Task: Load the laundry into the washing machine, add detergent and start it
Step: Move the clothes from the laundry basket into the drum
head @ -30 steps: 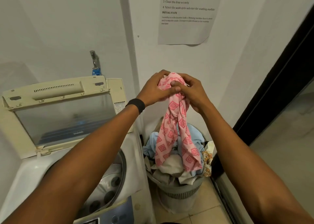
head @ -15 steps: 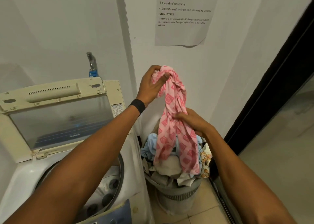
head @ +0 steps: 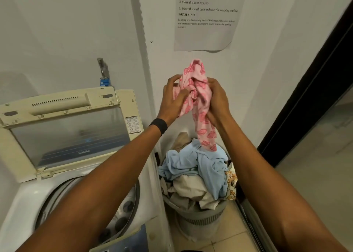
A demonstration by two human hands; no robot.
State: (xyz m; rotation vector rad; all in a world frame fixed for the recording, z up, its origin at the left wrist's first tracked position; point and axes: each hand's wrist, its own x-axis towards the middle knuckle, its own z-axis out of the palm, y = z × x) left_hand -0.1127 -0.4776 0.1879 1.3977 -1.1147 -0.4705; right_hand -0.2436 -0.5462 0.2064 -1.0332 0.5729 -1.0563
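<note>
1. Two hands hold one pink garment (head: 199,96) above the laundry basket (head: 198,224): our left hand (head: 172,100) and right hand (head: 217,103) both curl round its bunched top.
2. Loading looks barely begun; next we should swing it left into the open drum (head: 124,207) of the washing machine (head: 24,200).

The right hand (head: 216,100) has risen to rejoin the left hand (head: 172,100), both bunching the pink patterned cloth (head: 198,98), whose tail now hangs shorter above the laundry basket (head: 200,216).

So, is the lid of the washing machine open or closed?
Open: the lid stands raised, and the drum shows below it.
</note>
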